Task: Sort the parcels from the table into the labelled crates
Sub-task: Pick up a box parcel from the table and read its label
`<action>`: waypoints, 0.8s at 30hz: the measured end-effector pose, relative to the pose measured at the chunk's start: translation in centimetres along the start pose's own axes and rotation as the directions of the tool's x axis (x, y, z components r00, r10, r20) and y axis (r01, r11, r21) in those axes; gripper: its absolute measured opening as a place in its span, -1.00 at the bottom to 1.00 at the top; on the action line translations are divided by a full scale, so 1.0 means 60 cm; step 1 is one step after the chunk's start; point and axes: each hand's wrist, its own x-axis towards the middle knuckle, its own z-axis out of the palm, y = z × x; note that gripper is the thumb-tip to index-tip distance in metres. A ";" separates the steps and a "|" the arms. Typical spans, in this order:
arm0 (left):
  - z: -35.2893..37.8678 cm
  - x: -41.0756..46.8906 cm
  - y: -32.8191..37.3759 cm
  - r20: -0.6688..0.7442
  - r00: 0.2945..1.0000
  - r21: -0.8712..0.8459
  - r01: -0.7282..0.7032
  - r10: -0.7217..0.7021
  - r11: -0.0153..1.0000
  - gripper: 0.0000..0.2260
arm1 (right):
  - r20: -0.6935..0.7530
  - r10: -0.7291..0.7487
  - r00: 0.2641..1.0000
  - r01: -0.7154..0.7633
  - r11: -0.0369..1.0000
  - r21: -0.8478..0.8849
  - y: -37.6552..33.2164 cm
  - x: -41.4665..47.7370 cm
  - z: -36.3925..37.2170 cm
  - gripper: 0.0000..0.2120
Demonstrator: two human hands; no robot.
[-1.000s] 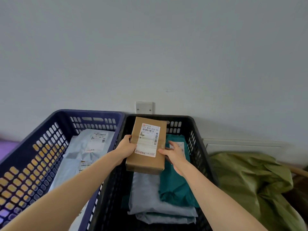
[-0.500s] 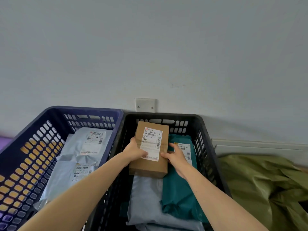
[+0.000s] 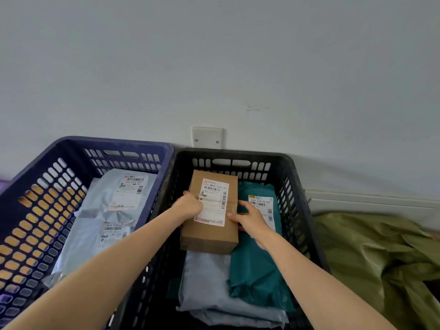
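Cardboard box (image 3: 210,236) in slotted crate (image 3: 238,154) is gripped by left hand (image 3: 190,206) and right hand (image 3: 251,219).

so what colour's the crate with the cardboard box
Black; the crate holding the cardboard box shows best in head view.

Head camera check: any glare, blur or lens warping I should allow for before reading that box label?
Head view: light is soft and even, no glare on the label; its large digits read, fine print is too soft. Head view: wide-angle bending bows the blue crate and black crate rims.
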 end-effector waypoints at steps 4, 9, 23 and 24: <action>-0.002 0.007 -0.007 -0.061 0.997 -0.091 -0.055 0.049 0.994 -0.58 | -0.016 -0.026 1.000 0.025 1.000 -0.006 0.001 0.006 0.006 -0.36; 0.000 0.008 -0.006 -0.018 0.999 -0.118 -0.049 0.047 0.992 -0.45 | 0.057 -0.015 0.998 0.017 0.999 -0.042 -0.008 0.022 -0.002 -0.30; -0.008 -0.007 -0.016 0.310 0.922 0.353 -0.337 0.231 0.873 0.21 | 0.411 -0.079 0.908 0.368 0.618 -0.695 -0.058 0.015 -0.036 0.14; -0.007 -0.006 -0.018 0.330 0.917 0.402 -0.353 0.226 0.845 0.24 | 0.414 -0.067 0.908 0.369 0.593 -0.715 -0.057 0.015 -0.035 0.18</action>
